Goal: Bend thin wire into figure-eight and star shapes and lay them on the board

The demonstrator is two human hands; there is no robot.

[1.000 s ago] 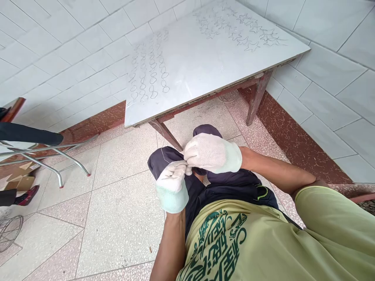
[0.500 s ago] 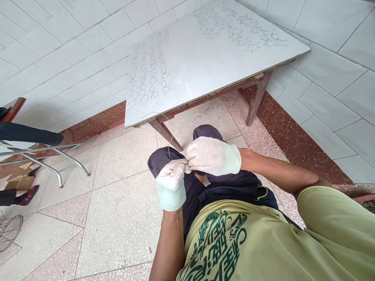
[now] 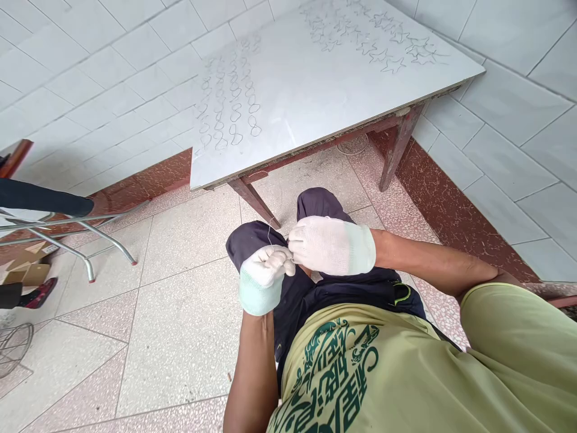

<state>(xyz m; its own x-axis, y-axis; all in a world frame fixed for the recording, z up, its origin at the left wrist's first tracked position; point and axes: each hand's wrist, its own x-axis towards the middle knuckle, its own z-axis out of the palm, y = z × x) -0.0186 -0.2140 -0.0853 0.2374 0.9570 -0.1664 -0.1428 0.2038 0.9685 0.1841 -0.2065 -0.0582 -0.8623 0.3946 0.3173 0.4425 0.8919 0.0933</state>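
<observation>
Both my hands wear white knit gloves with pale green cuffs and meet above my knees. My left hand [image 3: 265, 272] is closed, its fingers pinched on a thin wire [image 3: 270, 231] whose loose length curves up toward the table edge. Beside it, my right hand [image 3: 325, 245] is closed with its back to me, fingertips at the same wire close to the left fingers. The part of the wire between the fingertips is mostly hidden.
A white-topped table [image 3: 297, 114] stands ahead, bearing rows of looped wire shapes [image 3: 234, 111] and star-shaped wire pieces [image 3: 387, 57]. Tiled walls close in behind and to the right. On the left are a metal-legged chair [image 3: 108, 243], cardboard boxes [image 3: 33, 273] and another person's foot [image 3: 42, 294].
My hands have shifted slightly, the left turning so its curled fingers show more. The loose wire has swung, and less of it stands out above my left hand. The view has tilted a little.
</observation>
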